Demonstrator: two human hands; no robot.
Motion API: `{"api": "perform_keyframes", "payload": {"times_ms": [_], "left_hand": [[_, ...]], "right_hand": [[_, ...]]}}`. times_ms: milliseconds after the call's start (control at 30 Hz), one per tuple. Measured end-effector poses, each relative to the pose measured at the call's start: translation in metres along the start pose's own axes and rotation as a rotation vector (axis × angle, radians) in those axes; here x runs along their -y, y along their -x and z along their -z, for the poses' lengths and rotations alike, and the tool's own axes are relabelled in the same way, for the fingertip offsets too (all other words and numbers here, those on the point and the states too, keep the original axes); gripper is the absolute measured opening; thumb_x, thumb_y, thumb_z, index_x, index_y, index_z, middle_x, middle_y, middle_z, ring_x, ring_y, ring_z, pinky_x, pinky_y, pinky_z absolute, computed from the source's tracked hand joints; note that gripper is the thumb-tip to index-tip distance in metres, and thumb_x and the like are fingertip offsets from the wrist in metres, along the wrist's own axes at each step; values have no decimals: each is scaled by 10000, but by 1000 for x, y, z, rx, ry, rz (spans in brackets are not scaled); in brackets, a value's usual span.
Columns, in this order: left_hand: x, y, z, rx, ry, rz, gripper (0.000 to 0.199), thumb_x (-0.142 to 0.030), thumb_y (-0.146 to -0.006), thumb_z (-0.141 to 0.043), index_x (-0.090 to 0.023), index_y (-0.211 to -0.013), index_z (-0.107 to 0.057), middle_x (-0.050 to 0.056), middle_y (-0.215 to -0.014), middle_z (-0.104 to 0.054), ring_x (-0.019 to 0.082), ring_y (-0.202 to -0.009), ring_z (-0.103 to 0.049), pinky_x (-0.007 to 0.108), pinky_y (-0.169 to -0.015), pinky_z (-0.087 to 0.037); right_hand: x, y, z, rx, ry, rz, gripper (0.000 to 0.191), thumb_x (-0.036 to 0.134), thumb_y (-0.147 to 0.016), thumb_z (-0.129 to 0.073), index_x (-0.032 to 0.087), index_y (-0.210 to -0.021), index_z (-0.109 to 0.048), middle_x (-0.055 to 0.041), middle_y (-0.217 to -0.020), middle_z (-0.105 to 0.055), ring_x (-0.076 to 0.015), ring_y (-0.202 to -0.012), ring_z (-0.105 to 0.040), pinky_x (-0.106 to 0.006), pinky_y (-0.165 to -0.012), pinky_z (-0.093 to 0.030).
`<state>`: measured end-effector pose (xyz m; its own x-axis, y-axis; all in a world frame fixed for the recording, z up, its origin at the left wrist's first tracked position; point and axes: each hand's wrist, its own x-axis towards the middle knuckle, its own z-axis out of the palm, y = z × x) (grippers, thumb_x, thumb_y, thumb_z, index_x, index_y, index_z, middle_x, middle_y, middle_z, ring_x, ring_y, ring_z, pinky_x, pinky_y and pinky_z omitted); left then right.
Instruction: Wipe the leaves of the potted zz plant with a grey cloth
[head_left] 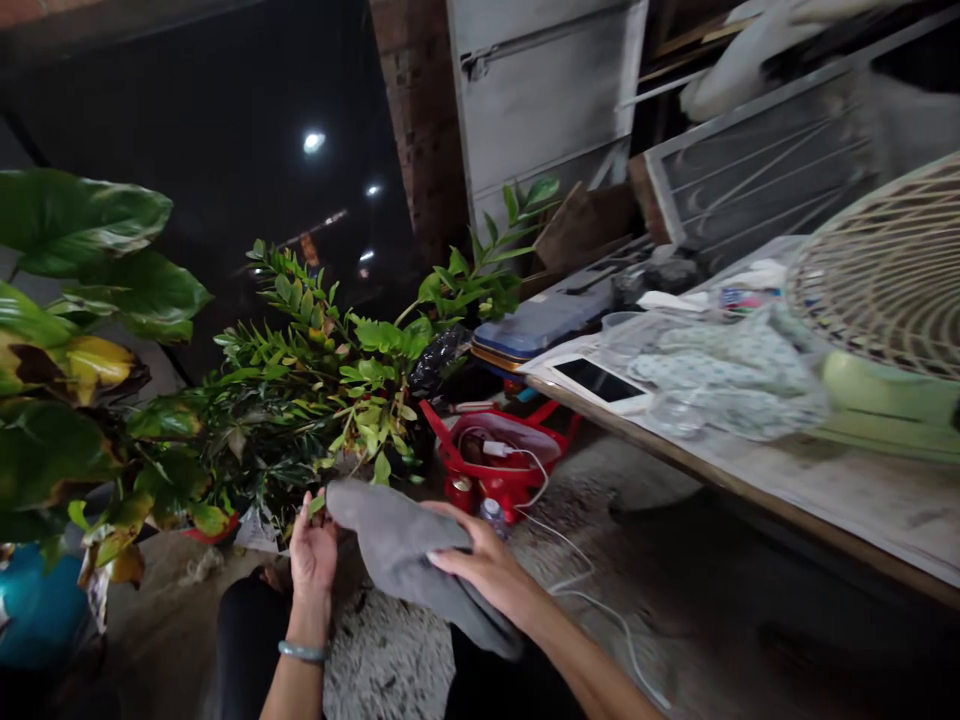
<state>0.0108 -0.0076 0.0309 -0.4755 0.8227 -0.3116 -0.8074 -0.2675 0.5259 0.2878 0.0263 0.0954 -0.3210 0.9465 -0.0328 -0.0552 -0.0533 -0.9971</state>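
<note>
My right hand (487,565) is closed round a grey cloth (397,540), which hangs in folds over its fingers and droops toward my lap. The cloth's far end reaches up to my left hand (313,550), palm upward, at the edge of the potted plants. Its curled fingers are at a small green leaf (318,503) and look closed on it, though the fingertips are partly hidden. Leafy green plants (292,400) spread just beyond both hands. A pale bangle (301,652) circles my left wrist.
A red basket (487,455) holds a white charger with a trailing cable (585,560). To the right stands a table (750,500) with a tablet (600,380), a patterned cloth (727,370) and a fan (885,270). Large yellowing leaves (97,365) crowd the left.
</note>
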Motion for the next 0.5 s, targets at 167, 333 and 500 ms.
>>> {"api": "perform_keyframes", "payload": {"times_ms": [167,333,500], "left_hand": [[2,7,-15,-1,30,-18,194,-153,-932,-590,-212,-986,-768,87,-1118,-800,200,-1013,-746,357,-975,-568],[11,11,-34,26,-105,-39,302,-112,-860,-683,-246,-1126,-731,60,-1160,-780,164,-859,-728,344,-864,-584],[11,8,-45,42,-140,-69,206,-135,-777,-785,-199,-963,-726,25,-872,-764,137,-699,-679,279,-717,-558]], "right_hand": [[16,-22,41,-294,-175,-11,592,429,-550,-839,221,-1100,-768,-85,-1000,-817,-338,-939,-756,-431,-848,-602],[30,-64,-6,-310,-118,87,664,411,-528,-800,208,-1157,-744,-80,-1001,-809,-334,-953,-746,-442,-865,-601],[6,-11,-14,55,82,60,480,293,-566,-728,254,-1039,-802,-50,-983,-823,-351,-951,-751,-459,-906,-590]]}}
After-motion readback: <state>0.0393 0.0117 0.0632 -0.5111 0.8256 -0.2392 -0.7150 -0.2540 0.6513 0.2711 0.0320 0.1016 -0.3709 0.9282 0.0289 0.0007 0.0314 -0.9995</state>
